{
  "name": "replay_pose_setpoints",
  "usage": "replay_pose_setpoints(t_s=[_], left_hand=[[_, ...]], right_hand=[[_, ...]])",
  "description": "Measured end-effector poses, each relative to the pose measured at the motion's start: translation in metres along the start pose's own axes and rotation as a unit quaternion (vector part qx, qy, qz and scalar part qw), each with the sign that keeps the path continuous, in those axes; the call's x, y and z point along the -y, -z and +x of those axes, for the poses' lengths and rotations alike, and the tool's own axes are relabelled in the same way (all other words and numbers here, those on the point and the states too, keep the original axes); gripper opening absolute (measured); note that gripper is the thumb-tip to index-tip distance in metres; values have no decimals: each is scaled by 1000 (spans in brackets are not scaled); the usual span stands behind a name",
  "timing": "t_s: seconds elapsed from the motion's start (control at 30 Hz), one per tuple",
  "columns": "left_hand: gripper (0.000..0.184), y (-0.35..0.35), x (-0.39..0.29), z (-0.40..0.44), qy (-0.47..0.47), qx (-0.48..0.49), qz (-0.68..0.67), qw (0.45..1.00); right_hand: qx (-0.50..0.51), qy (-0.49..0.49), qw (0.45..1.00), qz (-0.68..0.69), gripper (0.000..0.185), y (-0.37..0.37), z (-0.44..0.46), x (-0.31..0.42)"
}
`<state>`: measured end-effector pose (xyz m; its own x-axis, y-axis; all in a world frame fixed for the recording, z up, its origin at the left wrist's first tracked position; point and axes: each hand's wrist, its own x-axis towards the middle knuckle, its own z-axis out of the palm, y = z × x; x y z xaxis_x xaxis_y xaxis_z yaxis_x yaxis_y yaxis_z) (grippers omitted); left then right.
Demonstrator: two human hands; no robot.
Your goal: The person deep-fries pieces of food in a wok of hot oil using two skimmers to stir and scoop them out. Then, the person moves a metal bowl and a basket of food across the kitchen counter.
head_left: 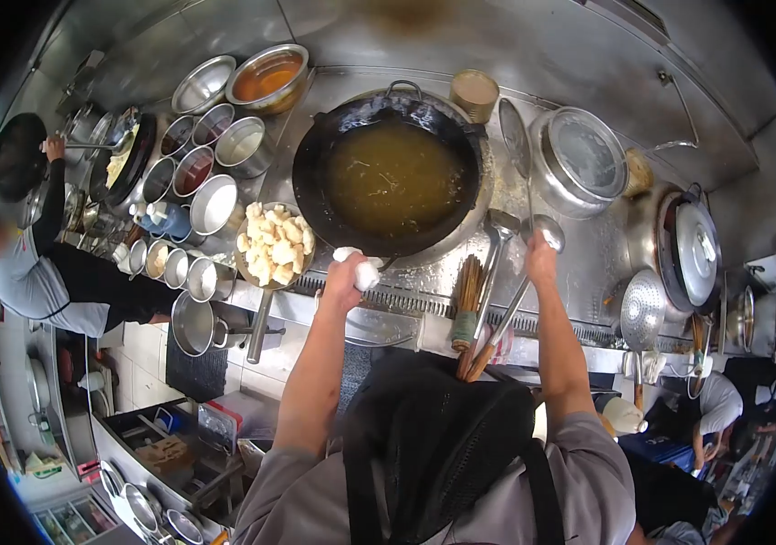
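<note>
My left hand (342,283) is closed around a folded white cloth (367,274) at the front rim of a large black wok (315,204), which holds yellowish oil. Whether the cloth grips a wok handle is hidden. My right hand (541,262), to the right of the wok, is closed on the shaft of a long-handled metal utensil (515,136) with a broad round head, seen nearly edge-on. Right behind this hand is a ladle bowl (550,233). Beside it lie a metal spatula (502,221) and a bamboo brush (467,300).
A strainer of pale chunks (275,243) sits left of the wok. Steel seasoning containers (215,204) crowd farther left. Rightward are a steel pot (583,159), a perforated skimmer (641,309) and a lidded pot (696,252). A co-worker (38,282) stands at another wok on the left.
</note>
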<state>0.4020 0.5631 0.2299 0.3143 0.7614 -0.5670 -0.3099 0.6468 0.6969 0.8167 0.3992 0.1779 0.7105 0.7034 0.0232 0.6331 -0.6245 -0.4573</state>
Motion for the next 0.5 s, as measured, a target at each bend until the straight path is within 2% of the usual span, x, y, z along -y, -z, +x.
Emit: replay_pose_setpoints(t_s=[0.13,0.23,0.33,0.43,0.5], left_hand=[[16,2,0,1,0,8,2,1000],[16,-5,-5,-7,15,0,14,1000],[16,0,-2,-2,8,7,19,1000],[18,7,1,4,4,23,30,999],[18,9,2,5,2,33,26,999]], right_hand=[[-86,66,992,65,39,45,1,34],[-120,21,990,78,37,84,-9,79],[-143,-3,986,85,34,82,-21,91],[-94,-44,993,53,33,46,-40,76],[-28,-29,999,28,32,-3,-41,23]])
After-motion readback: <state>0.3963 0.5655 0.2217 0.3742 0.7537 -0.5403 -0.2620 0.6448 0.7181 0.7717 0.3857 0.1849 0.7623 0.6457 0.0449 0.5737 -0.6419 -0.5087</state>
